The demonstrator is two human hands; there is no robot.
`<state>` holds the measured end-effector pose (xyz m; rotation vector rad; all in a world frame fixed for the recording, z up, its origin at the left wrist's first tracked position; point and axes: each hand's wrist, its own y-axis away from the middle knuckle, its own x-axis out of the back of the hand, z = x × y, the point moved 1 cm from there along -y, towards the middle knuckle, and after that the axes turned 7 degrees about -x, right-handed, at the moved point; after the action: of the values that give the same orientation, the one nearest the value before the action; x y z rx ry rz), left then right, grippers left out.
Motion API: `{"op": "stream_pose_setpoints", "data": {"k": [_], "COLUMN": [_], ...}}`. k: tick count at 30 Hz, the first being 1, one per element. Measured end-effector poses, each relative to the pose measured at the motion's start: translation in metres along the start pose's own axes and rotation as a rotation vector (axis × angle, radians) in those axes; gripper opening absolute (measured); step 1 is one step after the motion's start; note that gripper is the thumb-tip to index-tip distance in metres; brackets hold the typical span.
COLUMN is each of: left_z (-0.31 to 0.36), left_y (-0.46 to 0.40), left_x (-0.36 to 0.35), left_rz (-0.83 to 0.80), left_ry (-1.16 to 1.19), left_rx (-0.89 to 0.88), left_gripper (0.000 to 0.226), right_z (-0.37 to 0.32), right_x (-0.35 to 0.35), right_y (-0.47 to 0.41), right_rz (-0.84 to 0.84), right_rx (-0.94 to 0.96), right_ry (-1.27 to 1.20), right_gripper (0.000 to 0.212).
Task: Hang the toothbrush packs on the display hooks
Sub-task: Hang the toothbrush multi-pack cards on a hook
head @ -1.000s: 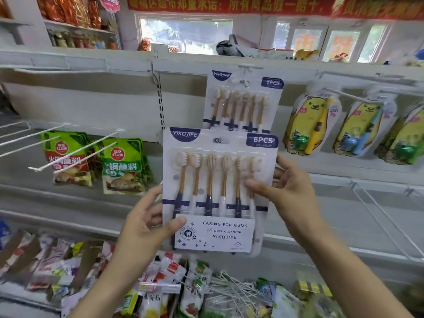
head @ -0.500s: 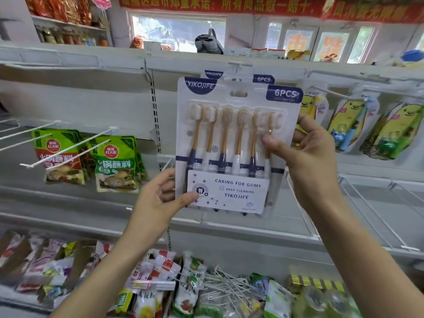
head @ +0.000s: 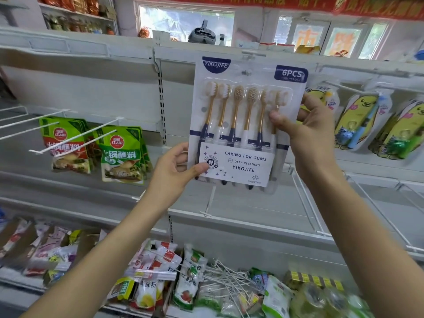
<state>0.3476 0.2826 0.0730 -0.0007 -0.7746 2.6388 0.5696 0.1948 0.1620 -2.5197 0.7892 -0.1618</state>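
The toothbrush pack [head: 243, 120] is held upright against the white display panel, its top hole at a hook tip [head: 246, 72] near 12 o'clock. The left hand [head: 174, 173] reaches up from 7 o'clock, thumb pinching the pack's lower-left corner. The right hand [head: 307, 131], at 3 o'clock, grips the right edge, thumb in front, fingers behind. Green sauce packets [head: 121, 154] hang at 9 o'clock.

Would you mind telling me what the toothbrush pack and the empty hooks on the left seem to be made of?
Toothbrush pack: apparently a clear glossy plastic blister over white printed card, since the brushes show through and it catches glare. Hooks: thin stiff rods with a white coating, probably coated metal wire, though that is a guess.
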Motion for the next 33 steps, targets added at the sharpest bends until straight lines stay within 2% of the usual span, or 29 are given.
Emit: {"op": "stream_pose_setpoints", "data": {"k": [10,20,25,28,30,33], "left_z": [-0.041,-0.062,-0.071,-0.077,-0.082,-0.086], "left_y": [-0.055,-0.106,-0.111,-0.106,-0.095,-0.076], "left_x": [-0.016,-0.029,-0.029,-0.024,-0.02,-0.012], "left_rz": [-0.079,-0.068,-0.039,-0.045,-0.094,-0.139], "left_ry": [-0.183,-0.305,-0.313,-0.579,-0.782,-0.867], "left_rx": [-0.001,0.054,0.079,0.09,0.063,0.022], "left_gripper": [0.031,0.023,0.02,0.043,0.044,0.047], "right_z": [0.036,0.067,0.078,0.08,0.084,0.094], "right_x": [-0.003,-0.005,0.001,0.006,0.013,0.027], "right_y": [-0.059,-0.11,-0.115,-0.109,-0.1,-0.079], "right_rz": [0.014,-0.009,-0.023,-0.031,-0.026,0.058], "right_rx": [-0.056,-0.095,-0.06,-0.059,-0.105,-0.118], "right_ry": [0.123,0.193,0.395,0.494,0.514,0.646], "right_gripper": [0.03,0.018,0.025,0.027,0.023,0.019]}}
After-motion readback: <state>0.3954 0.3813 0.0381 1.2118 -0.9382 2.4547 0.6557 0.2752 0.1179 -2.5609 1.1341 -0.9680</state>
